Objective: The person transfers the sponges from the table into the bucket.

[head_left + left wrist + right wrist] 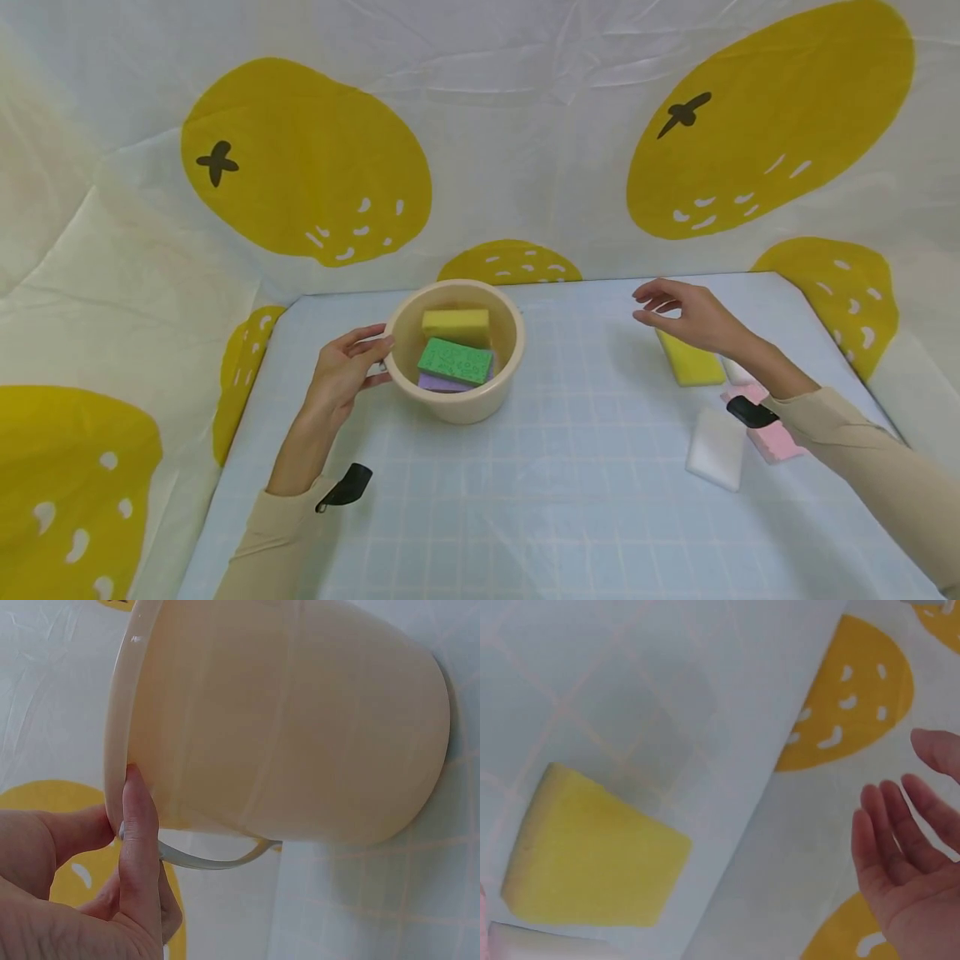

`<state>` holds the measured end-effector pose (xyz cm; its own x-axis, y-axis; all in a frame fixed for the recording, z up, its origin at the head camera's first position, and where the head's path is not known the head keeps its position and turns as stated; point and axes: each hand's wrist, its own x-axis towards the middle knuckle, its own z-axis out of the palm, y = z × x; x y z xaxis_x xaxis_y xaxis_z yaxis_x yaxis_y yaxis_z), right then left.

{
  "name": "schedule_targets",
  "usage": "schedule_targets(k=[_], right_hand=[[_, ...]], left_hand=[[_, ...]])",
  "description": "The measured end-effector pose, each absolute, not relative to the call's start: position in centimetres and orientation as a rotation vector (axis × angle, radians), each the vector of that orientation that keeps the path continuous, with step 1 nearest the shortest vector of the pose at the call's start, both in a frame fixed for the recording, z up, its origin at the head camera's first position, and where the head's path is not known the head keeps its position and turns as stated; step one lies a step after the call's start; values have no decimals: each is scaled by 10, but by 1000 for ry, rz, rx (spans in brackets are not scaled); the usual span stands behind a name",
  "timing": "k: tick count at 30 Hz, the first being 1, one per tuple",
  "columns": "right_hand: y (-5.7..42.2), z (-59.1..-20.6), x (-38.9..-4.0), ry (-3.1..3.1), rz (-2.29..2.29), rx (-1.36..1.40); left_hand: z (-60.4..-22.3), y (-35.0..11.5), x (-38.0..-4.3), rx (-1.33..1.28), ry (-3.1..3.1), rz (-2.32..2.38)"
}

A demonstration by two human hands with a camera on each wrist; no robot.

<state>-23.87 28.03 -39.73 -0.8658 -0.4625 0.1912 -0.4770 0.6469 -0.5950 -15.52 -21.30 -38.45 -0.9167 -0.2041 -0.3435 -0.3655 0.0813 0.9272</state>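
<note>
In head view, we see the left hand (336,372) pinch the rim of a bucket (468,410) of sponges (455,360) on the bench (570,500), the right hand (690,313) near a yellow sponge (692,363). Left-wrist view: fingers (139,855) grip that rim. Right-wrist view: relaxed, empty fingers (868,851).

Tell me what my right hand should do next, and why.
Probably lower your right hand and pinch the yellow sponge outside the bucket: that hand is empty and close by, while your left hand grips the bucket's rim, and other sponges lie inside.
</note>
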Motion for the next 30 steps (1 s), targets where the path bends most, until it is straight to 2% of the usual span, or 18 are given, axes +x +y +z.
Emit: schedule_targets(k=[30], right_hand=[[338, -455, -211, -3012, 1020, 329]], left_hand=[[-386, -213, -154, -571, 2227, 1987]])
